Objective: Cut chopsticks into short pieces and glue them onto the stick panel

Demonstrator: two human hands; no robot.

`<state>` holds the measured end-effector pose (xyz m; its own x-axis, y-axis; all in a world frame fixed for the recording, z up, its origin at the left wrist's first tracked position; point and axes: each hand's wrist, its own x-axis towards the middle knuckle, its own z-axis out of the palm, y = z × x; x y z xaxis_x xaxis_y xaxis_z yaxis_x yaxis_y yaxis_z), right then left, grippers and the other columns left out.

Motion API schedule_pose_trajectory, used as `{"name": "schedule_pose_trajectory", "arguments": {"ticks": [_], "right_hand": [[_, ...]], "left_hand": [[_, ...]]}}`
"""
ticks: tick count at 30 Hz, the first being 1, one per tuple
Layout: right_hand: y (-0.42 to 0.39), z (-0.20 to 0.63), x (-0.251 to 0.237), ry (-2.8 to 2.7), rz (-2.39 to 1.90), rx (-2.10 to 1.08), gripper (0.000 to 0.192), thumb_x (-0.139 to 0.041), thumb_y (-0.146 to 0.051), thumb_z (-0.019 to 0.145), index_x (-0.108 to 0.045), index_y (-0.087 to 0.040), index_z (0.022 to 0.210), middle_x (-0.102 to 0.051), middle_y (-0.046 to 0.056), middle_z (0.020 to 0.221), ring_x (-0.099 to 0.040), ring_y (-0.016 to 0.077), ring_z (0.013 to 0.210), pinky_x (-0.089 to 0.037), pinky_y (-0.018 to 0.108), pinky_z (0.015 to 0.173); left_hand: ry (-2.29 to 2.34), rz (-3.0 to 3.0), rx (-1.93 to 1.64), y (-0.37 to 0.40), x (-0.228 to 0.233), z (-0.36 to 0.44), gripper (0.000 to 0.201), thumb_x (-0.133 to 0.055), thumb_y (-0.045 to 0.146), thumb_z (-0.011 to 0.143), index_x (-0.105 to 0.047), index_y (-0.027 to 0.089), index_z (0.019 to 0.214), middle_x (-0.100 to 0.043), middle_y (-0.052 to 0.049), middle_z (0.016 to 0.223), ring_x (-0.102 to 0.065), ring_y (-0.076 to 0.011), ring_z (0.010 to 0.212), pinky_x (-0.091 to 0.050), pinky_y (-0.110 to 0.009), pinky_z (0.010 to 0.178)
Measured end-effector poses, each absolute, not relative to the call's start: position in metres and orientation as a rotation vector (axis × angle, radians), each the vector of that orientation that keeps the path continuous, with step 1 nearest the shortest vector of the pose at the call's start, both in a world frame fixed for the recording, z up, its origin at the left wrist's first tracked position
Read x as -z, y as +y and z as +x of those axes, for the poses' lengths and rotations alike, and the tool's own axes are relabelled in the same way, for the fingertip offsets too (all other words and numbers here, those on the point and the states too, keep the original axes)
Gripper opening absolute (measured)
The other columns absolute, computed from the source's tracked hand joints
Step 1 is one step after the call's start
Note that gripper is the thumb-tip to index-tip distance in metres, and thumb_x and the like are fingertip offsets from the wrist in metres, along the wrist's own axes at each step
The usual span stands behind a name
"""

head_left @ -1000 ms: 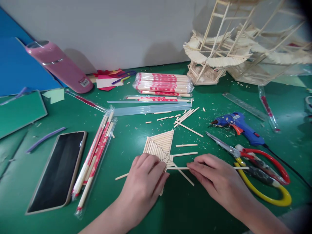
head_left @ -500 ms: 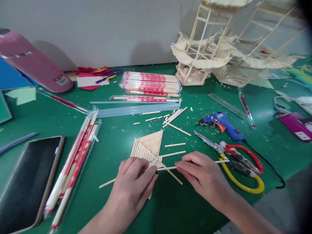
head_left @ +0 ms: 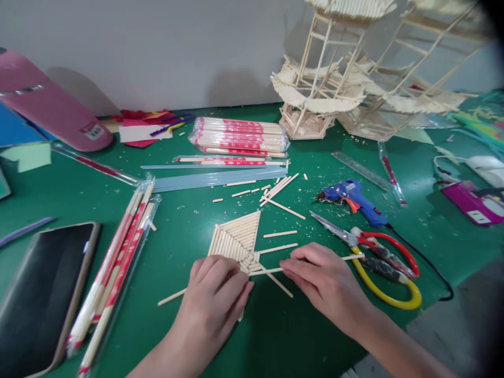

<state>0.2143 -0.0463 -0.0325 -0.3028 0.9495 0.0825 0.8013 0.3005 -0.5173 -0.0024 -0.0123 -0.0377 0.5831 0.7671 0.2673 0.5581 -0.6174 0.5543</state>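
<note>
Right grip [head_left: 321, 274]: pinching one slim wooden stick [head_left: 268, 271], its left end at the edge of a slatted panel [head_left: 236, 237] on the green counter [head_left: 291, 336]. Left grip [head_left: 214, 291]: curled over the panel's near part; underside hidden, hold cannot be told. Loose sticks [head_left: 280, 233] beyond. Scissors [head_left: 356, 238], right; blue glue gun [head_left: 364, 199], just behind.

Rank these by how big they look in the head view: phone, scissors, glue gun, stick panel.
1. Phone, though it sits close to the camera and runs out of frame.
2. Scissors.
3. Glue gun and stick panel: unsure, since the left hand hides part of the panel.
</note>
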Motion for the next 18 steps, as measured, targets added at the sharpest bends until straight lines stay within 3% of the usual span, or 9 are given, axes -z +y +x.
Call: {"name": "schedule_pose_trajectory", "arguments": {"ticks": [8,18], "right_hand": [[-0.0467,0.2159,0.0367,-2.221,-1.52,-0.531,0.019,-0.046,-0.017,0.086,-0.061,-0.021,0.097,-0.057,0.005,0.086,-0.052,0.0153,0.077,-0.042,0.03,0.066],[-0.0453,0.2152,0.0376,-2.238,-1.51,-0.495,0.019,-0.046,-0.018,0.086,-0.062,-0.021,0.096,-0.058,0.005,0.086,-0.054,0.0157,0.077,-0.044,0.03,0.066]], "left_hand": [[1.063,2.355,-0.717,-0.015,0.0389,-0.0055,0.012,-0.052,0.009,0.078,-0.049,0.016,0.069,-0.053,-0.004,0.081,-0.047,-0.0159,0.075,-0.037,-0.033,0.067],[1.042,2.329,-0.673,-0.0146,0.0361,-0.0061,0.013,-0.05,0.009,0.08,-0.054,0.017,0.088,-0.055,-0.005,0.084,-0.047,-0.0172,0.078,-0.037,-0.034,0.068]]}}
